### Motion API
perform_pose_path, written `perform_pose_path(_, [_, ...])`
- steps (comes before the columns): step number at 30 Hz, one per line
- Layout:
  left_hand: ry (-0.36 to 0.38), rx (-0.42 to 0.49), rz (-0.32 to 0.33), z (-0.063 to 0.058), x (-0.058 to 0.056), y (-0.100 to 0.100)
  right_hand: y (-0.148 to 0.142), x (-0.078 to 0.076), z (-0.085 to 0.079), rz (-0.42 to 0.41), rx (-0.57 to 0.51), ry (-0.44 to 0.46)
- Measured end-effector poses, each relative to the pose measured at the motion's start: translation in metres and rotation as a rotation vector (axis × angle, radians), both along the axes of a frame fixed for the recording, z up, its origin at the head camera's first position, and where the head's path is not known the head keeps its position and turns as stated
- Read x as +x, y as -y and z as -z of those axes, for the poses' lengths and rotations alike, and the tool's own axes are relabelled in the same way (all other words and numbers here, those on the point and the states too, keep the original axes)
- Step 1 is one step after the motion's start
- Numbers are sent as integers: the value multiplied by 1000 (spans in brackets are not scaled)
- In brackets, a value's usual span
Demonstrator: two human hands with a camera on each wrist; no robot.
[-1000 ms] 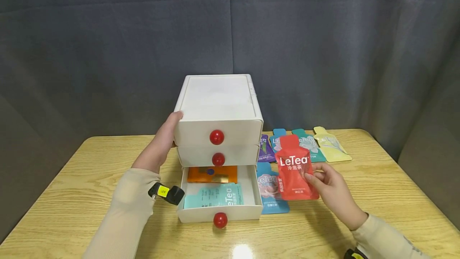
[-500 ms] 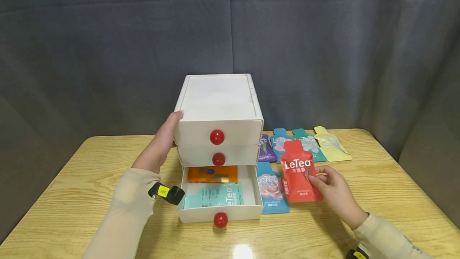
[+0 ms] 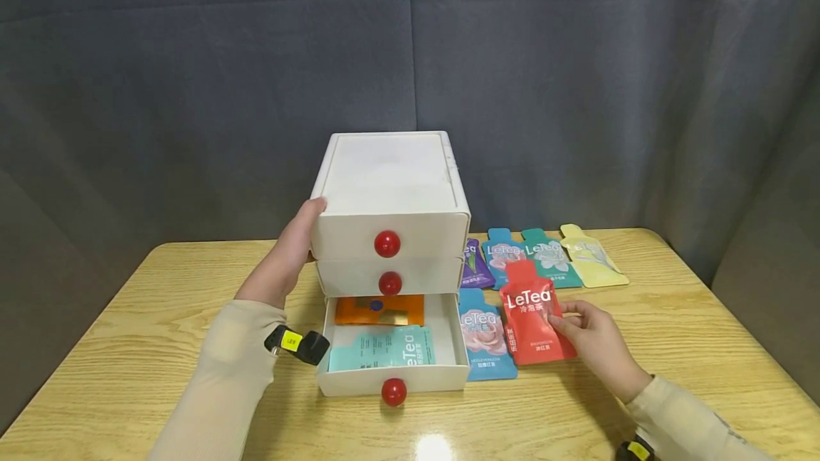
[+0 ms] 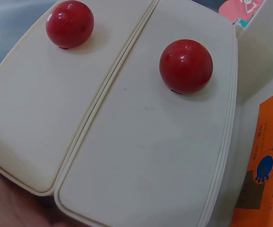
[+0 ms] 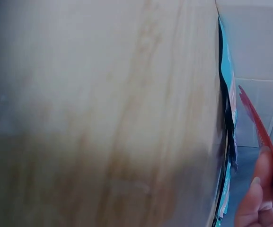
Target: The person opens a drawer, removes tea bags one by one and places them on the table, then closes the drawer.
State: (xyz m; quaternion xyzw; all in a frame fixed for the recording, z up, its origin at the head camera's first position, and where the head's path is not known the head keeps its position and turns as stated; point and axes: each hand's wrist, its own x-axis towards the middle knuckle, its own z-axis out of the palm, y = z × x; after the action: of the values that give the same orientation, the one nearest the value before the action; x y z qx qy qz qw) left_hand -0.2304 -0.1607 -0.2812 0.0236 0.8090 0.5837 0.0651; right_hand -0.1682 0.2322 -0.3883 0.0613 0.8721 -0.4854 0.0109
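Pinching red pouch (image 3: 530, 320) w/ R hand (image 3: 597, 347), rt of pulled-out btm drawer (image 3: 354, 383) in head view; in R-wrist view, edge-on & off tabletop (image 5: 122, 94). Resting L hand (image 3: 283, 258) against side of cabinet (image 3: 392, 171), can't tell finger curl. See teal packet (image 3: 378, 351) in drawer, head view only.

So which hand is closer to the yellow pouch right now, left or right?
Right. The right hand, pinching the red pouch, is in front of the yellow pouch; the left hand is farther away, against the white drawer unit's left side.
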Motion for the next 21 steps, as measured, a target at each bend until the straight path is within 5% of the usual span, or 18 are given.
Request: perform_pose_path(21, [16,-5,-14,0,1,0,-2,-6,4,-44,-4,117])
